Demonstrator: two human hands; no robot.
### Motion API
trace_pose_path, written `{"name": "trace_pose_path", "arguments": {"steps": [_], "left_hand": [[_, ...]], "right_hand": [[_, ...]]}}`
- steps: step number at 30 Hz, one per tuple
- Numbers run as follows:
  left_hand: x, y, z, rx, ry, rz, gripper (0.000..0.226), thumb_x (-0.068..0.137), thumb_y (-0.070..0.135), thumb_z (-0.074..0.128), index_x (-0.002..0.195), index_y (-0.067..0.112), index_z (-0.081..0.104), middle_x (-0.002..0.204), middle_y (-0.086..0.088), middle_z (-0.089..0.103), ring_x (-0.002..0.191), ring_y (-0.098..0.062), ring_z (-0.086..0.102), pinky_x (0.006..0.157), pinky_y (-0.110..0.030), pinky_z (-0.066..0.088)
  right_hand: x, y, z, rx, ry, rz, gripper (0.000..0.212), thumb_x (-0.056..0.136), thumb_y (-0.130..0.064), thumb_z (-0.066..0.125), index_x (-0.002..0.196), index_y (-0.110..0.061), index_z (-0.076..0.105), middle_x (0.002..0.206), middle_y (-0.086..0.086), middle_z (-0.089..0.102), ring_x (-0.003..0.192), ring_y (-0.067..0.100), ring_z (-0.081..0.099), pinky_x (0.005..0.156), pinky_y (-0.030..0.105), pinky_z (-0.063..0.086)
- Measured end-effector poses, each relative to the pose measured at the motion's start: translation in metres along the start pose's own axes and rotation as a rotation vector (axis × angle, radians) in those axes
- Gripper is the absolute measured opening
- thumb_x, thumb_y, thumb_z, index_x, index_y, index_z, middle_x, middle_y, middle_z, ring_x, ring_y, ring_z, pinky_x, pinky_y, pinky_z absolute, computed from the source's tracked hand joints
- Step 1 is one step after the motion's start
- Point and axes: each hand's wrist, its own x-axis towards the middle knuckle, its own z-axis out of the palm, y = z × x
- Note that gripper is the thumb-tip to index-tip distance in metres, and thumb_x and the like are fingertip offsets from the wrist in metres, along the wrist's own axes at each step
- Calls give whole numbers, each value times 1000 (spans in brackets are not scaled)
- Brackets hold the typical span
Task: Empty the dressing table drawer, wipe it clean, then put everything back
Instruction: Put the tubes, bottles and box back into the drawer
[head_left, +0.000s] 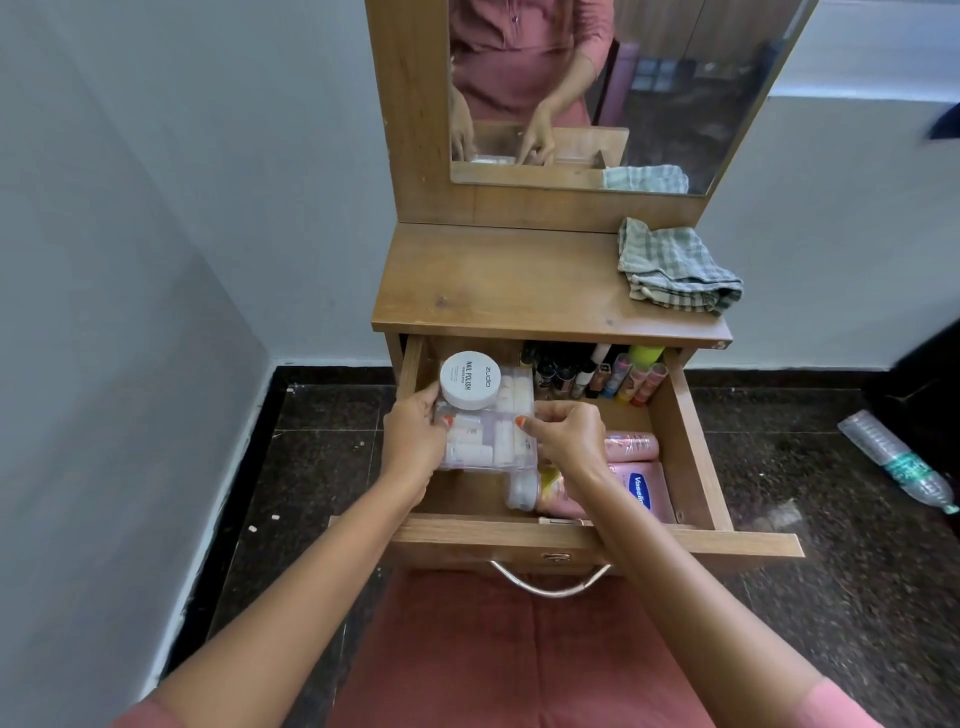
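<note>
A: What are the hands doing?

B: The left hand (415, 434) and the right hand (566, 434) are both closed on a clear plastic case (491, 431), one at each side, fingers curled round its edges. The case sits over the left half of the open drawer (691, 441).

A: Anything on the case?

B: A round white tub (470, 379) marked nail polish rests on its far end. Through the clear lid small pale rolls show.

A: And the rest of the drawer?

B: Just right of the right hand lie pink lotion bottles (636, 467), one lettered Vaseline. Along the back wall stands a row of small bottles and tubes (597, 374), upright and close together.

A: Further out?

B: A folded checked cloth (675, 267) lies on the right back corner of the table (493, 280), under the mirror (649, 78). A clear plastic water bottle (898, 462) lies on its side on the dark floor, well apart on the right.
</note>
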Motion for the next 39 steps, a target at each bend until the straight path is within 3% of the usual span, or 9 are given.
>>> {"name": "trace_pose_path", "arguments": {"steps": [6,10,14,22,28,32,39], "left_hand": [[15,-6,7,95,52,-8,52,90,-6,45,137,15,38,138,-8,48,124,-24,48,96,-32,45],[18,-3,10,206,58,18,53,89,-7,43,137,14,38,136,-9,49,121,-24,48,88,-24,43],[20,1,14,256,57,13,53,89,-8,40,138,14,36,133,-8,50,115,-24,50,83,-23,41],[27,-2,18,285,-19,-80,58,85,-12,39,139,10,33,134,-13,49,115,-30,51,94,-37,47],[27,-3,20,307,-53,-123,57,86,-12,38,140,8,31,136,-14,46,119,-29,47,90,-31,43],[27,-4,20,341,-62,-121,58,86,-11,38,140,8,29,135,-14,47,118,-30,48,88,-30,43],[26,-4,21,320,-107,-148,57,86,-11,39,139,8,30,135,-13,46,115,-29,49,83,-29,44]], "right_hand": [[11,-6,10,-56,-29,-18,17,79,-5,69,95,1,68,66,-6,56,77,15,58,65,30,51],[19,-5,16,-100,-41,-4,22,79,-4,69,98,5,65,81,3,58,81,13,54,70,28,48],[27,-2,21,-145,-47,14,21,79,-6,70,96,5,65,96,14,66,82,15,55,66,24,42],[37,7,29,-244,-55,34,22,78,-6,71,94,7,63,105,19,64,85,22,58,67,28,49],[37,4,29,-287,-65,27,23,78,-3,70,93,11,61,99,18,62,88,26,61,78,38,54],[36,4,29,-311,-75,23,16,79,-1,68,89,10,61,89,11,53,80,19,51,78,38,52],[36,7,29,-351,-87,-10,22,80,-5,68,94,10,60,90,11,53,84,23,54,79,38,51]]}}
